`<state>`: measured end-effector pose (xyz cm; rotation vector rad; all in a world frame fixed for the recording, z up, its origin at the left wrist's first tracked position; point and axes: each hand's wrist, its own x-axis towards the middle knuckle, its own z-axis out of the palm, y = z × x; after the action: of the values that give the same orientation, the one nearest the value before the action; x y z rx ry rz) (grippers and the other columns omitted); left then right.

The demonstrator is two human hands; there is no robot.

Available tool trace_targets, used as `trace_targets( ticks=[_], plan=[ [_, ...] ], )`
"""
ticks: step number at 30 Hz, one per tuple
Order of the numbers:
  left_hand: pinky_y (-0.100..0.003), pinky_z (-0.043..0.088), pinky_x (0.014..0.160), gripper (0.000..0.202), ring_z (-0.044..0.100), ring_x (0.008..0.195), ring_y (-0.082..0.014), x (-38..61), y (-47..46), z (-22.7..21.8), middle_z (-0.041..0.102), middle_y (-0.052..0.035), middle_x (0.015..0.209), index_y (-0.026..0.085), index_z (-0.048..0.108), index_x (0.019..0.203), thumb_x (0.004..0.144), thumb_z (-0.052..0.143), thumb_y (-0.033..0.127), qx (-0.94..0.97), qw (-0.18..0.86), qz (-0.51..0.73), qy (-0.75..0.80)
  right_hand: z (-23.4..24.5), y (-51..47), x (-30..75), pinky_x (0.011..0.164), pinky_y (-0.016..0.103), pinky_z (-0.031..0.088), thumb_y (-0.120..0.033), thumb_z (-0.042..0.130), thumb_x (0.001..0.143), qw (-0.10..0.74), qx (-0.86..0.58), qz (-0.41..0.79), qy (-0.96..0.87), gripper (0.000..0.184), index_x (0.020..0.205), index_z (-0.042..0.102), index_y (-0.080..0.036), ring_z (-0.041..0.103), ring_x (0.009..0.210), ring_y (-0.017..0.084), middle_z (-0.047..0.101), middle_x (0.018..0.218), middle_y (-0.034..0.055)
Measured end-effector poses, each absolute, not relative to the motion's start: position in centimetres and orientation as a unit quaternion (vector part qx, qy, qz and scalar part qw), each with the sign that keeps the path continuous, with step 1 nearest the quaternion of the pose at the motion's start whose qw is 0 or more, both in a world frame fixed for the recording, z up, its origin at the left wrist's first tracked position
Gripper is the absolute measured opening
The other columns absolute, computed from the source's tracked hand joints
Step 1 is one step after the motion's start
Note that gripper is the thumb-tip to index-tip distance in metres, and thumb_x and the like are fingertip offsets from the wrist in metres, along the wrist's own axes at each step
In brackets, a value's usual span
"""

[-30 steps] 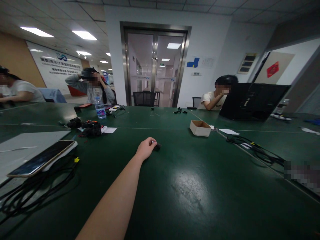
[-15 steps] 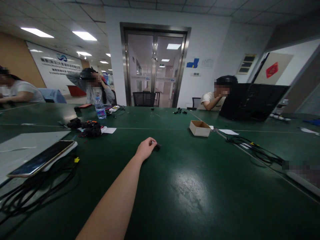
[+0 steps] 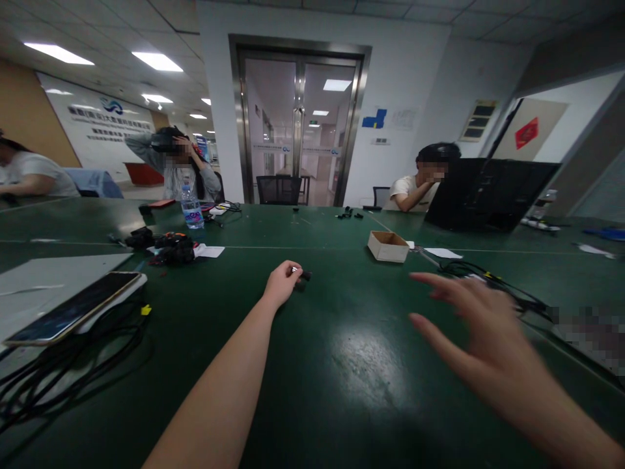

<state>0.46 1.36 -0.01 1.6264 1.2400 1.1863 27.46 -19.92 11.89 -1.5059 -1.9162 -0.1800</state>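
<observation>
Out over the middle of the green table (image 3: 336,306), my left hand (image 3: 283,284) pinches a small dark object (image 3: 305,275) that sticks out to the right of the fingertips. A bit of shiny metal shows at the fingers, but the object is too small to name. My right hand (image 3: 483,332) hangs in the air at the right, thumb and fingers spread, holding nothing and slightly blurred. Beyond it and to its left stands a small open-topped cardboard box (image 3: 388,251), which neither hand touches.
Left lie a phone (image 3: 78,306), looped black cables (image 3: 83,365) and dark gear (image 3: 173,249); a water bottle (image 3: 192,210) stands behind. At right are more cables (image 3: 517,294) and a big black monitor (image 3: 488,195). Several people sit around the table.
My right hand has come into view from the right with spread fingers. My left hand keeps its pinch; the dark object now looks slightly raised off the table. The view has shifted slightly.
</observation>
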Motion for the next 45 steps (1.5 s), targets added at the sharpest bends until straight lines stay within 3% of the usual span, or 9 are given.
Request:
trace_targets(
  ticks=[2,5,7,9,14,23,34,41,45],
  plan=[
    [-0.022,0.048,0.059,0.019,0.064,0.078,-0.0148,0.5,1.4,0.1,0.066,-0.0048,0.092,0.019,0.06,0.098,0.085,0.056,0.032,0.614,0.395,0.492,0.475,11.1,-14.3,24.3,0.081,0.046,0.049,-0.036,0.065,0.079,0.325,-0.557,0.057,-0.762,0.038,0.116,0.06,-0.03,0.056,0.095,0.027,0.055,0.105,0.0088],
    [-0.021,0.048,0.056,0.018,0.065,0.078,-0.0152,0.5,1.3,0.3,0.066,-0.0053,0.091,0.018,0.06,0.097,0.083,0.057,0.028,0.592,0.404,0.516,0.469,7.4,-6.1,19.4,0.066,0.03,0.053,-0.02,0.078,0.064,0.354,-0.557,0.283,-0.696,0.052,0.113,0.061,-0.023,0.059,0.067,0.013,0.053,0.1,0.0051],
    [-0.021,0.048,0.056,0.017,0.065,0.079,-0.0159,0.5,1.3,0.4,0.066,-0.0054,0.089,0.017,0.06,0.096,0.082,0.058,0.027,0.59,0.406,0.521,0.464,4.5,-2.3,16.9,0.054,0.026,0.052,-0.02,0.074,0.071,0.411,-0.502,0.466,-0.602,0.052,0.118,0.054,-0.023,0.059,0.057,0.01,0.054,0.094,0.0026],
    [-0.021,0.048,0.056,0.017,0.066,0.079,-0.0164,0.5,1.3,0.4,0.066,-0.0054,0.087,0.017,0.06,0.095,0.082,0.059,0.027,0.593,0.404,0.524,0.459,2.2,-0.1,15.3,0.05,0.023,0.052,-0.019,0.069,0.077,0.469,-0.447,0.548,-0.529,0.039,0.112,0.053,-0.021,0.062,0.056,0.01,0.056,0.086,0.001],
    [-0.023,0.049,0.06,0.018,0.067,0.081,-0.017,0.6,1.1,0.6,0.068,-0.0067,0.09,0.016,0.062,0.096,0.083,0.058,0.028,0.603,0.411,0.505,0.461,0.6,0.9,14.8,0.048,0.02,0.053,-0.008,0.059,0.083,0.527,-0.424,0.554,-0.485,0.02,0.101,0.054,-0.016,0.062,0.049,0.01,0.059,0.068,-0.0022],
    [-0.023,0.048,0.061,0.025,0.067,0.071,-0.0144,0.8,1.0,0.7,0.07,-0.0068,0.083,0.016,0.06,0.098,0.093,0.042,0.033,0.615,0.416,0.472,0.476,1.0,0.9,15.6,0.048,0.021,0.055,-0.015,0.066,0.082,0.549,-0.394,0.584,-0.449,0.016,0.095,0.056,-0.017,0.061,0.047,0.008,0.064,0.074,0.0],
    [-0.02,0.044,0.052,0.031,0.066,0.06,-0.0139,0.6,1.1,0.7,0.068,-0.004,0.071,0.016,0.052,0.087,0.085,0.055,0.047,0.581,0.421,0.503,0.482,1.4,0.5,15.9,0.053,0.021,0.057,-0.018,0.073,0.077,0.554,-0.367,0.613,-0.428,0.017,0.089,0.061,-0.017,0.062,0.052,0.008,0.066,0.079,0.0015],
    [-0.022,0.043,0.05,0.038,0.062,0.051,-0.0138,0.5,0.9,1.1,0.066,-0.0035,0.06,0.017,0.052,0.08,0.085,0.052,0.055,0.585,0.398,0.487,0.512,1.5,0.2,16.1,0.057,0.022,0.057,-0.013,0.073,0.075,0.547,-0.358,0.619,-0.435,0.021,0.091,0.061,-0.017,0.064,0.058,0.01,0.066,0.078,0.0008],
    [-0.024,0.041,0.051,0.048,0.059,0.047,-0.0139,0.2,0.4,1.7,0.063,-0.0015,0.053,0.018,0.054,0.071,0.085,0.044,0.062,0.612,0.327,0.436,0.573,1.3,0.2,16.4,0.061,0.022,0.058,-0.008,0.074,0.071,0.535,-0.345,0.625,-0.452,0.026,0.092,0.062,-0.018,0.065,0.064,0.01,0.064,0.08,0.0004]
  ],
)
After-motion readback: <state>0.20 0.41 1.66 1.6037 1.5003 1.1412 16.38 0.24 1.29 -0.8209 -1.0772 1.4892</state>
